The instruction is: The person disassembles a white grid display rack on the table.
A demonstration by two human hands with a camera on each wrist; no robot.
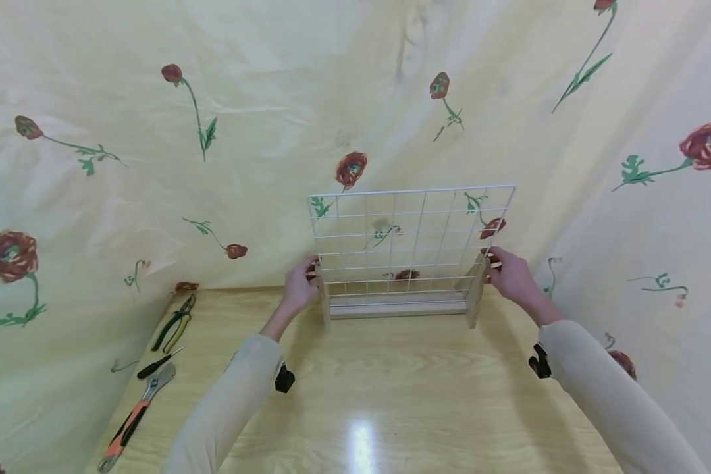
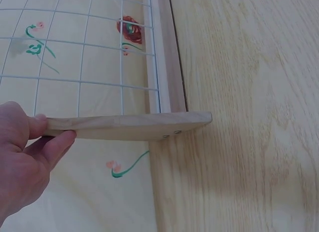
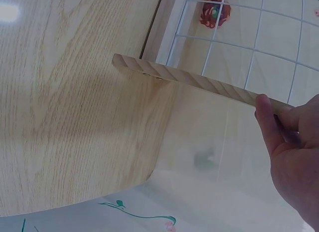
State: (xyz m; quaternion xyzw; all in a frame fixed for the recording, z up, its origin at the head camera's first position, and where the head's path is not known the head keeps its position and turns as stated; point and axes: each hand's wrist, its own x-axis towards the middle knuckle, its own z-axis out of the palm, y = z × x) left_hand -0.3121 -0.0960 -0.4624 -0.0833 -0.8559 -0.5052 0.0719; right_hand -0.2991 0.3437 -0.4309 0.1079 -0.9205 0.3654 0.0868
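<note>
A rack with a white wire grid (image 1: 411,191) stands upright at the far side of the table, between two wooden side panels joined low down by a wooden crossbar (image 1: 398,309). My left hand (image 1: 301,284) pinches the upper part of the left side panel (image 2: 134,123) between thumb and fingers. On the opposite side, my right hand (image 1: 514,278) grips the top of the right side panel (image 3: 199,82). Two screw heads (image 2: 177,131) show on the left panel's outer face near its lower end. Both panels' lower ends appear to rest on the tabletop.
Along the table's left edge lie pliers (image 1: 174,326), a screwdriver (image 1: 154,367) and an adjustable wrench (image 1: 136,415) with an orange and black handle. Flower-printed cloth (image 1: 261,131) hangs behind the wooden table (image 1: 421,388) and at both sides.
</note>
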